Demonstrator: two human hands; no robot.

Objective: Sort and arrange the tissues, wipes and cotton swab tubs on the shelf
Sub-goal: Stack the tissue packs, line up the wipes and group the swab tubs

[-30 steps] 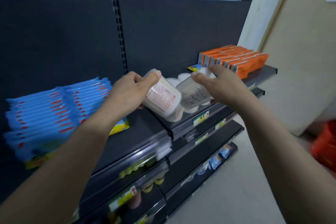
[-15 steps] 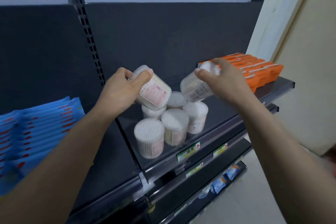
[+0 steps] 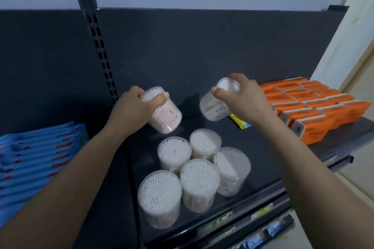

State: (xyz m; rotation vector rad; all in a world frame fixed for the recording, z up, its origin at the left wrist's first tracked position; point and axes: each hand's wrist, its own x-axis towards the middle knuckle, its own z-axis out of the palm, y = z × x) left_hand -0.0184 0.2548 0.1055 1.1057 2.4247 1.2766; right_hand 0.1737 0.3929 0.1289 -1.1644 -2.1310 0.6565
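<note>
**Two held, five standing**

We have our left grip [image 3: 139,107] curled round the upper end of a clear cotton swab tub [image 3: 165,115], which is tilted. Its label carries red print too blurred to read. Our right grip [image 3: 248,99] wraps the top of a second tub [image 3: 212,107], also tilted, and we cannot read its faint grey print either. Both hang over the back part of the shelf [image 3: 257,139], well apart from each other.

Toward the front edge, five standing tubs [image 3: 199,180] cluster upright and close together, each packed with white swabs, tips up. Orange packs [image 3: 315,107] lie in rows at the right end. Blue packs [image 3: 30,157] lie stacked on the neighbouring shelf to the left. A yellow-and-blue packet [image 3: 240,123] lies near the back edge, beside the orange packs. The price tags [image 3: 261,209] on the front edge are unreadable.

Compared with half a second ago, both tubs remain in hand and the five have not shifted.
</note>
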